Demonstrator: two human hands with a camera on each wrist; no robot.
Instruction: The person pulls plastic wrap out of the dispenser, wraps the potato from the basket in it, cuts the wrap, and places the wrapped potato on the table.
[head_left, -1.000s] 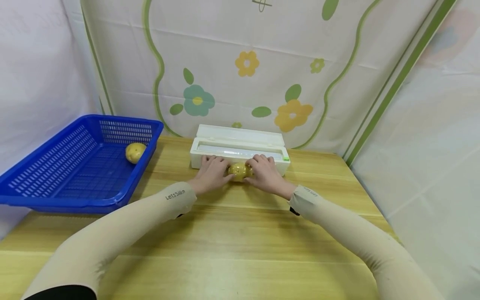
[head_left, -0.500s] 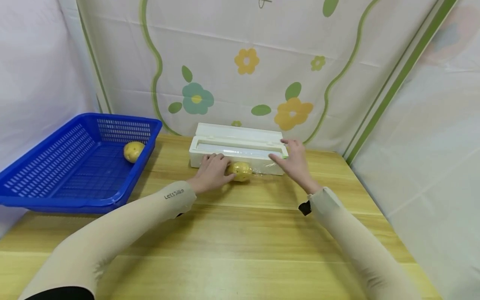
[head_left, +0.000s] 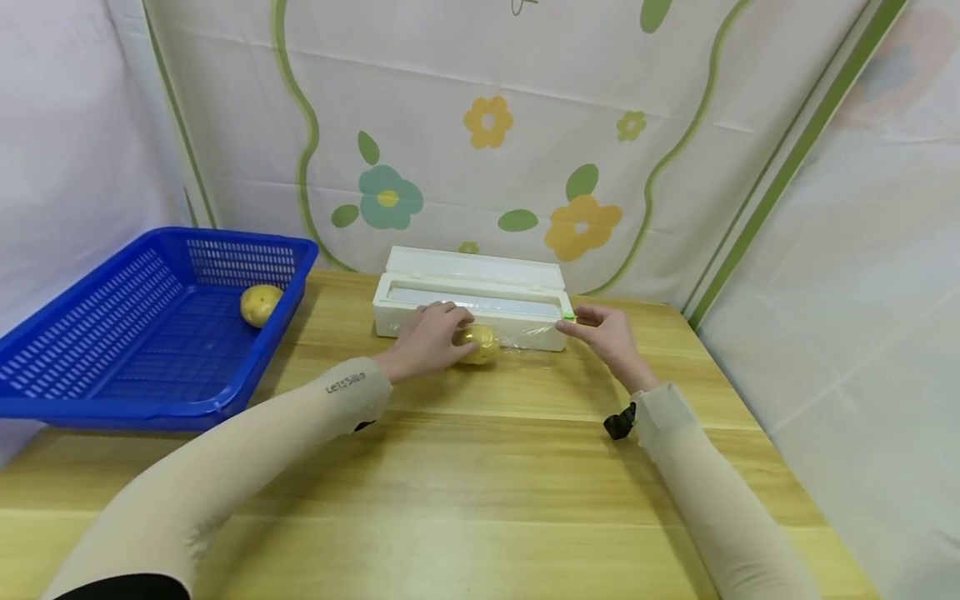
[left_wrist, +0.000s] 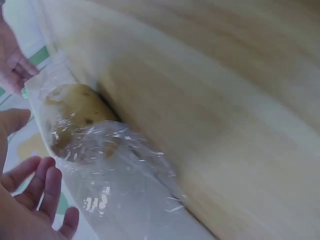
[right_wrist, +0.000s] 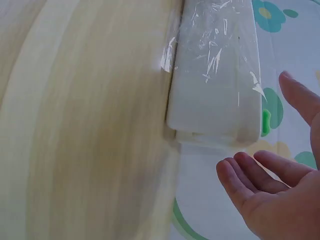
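Observation:
A potato (head_left: pixel 482 344) lies under clear cling film (left_wrist: pixel 117 150) against the front of a white cling film dispenser (head_left: pixel 525 331), whose lid stands raised at the back. My left hand (head_left: pixel 427 337) is at the potato's left side, thumb and fingers spread apart; in the left wrist view its fingertips are right at the film's edge. My right hand (head_left: pixel 606 333) is at the dispenser's right end, by the green slider (right_wrist: pixel 266 122). Its fingers are loosely bent, with nothing between them and the thumb. The film hangs over the dispenser's front.
A blue plastic basket (head_left: pixel 225 400) stands on the left of the wooden table (head_left: pixel 480 483), with a second potato (head_left: pixel 260 305) inside. A flower-patterned curtain (head_left: pixel 450 158) hangs right behind the dispenser.
My right hand has left the potato, risen to the dispenser's right end, and come down a little beside the slider. My left hand has stayed by the potato.

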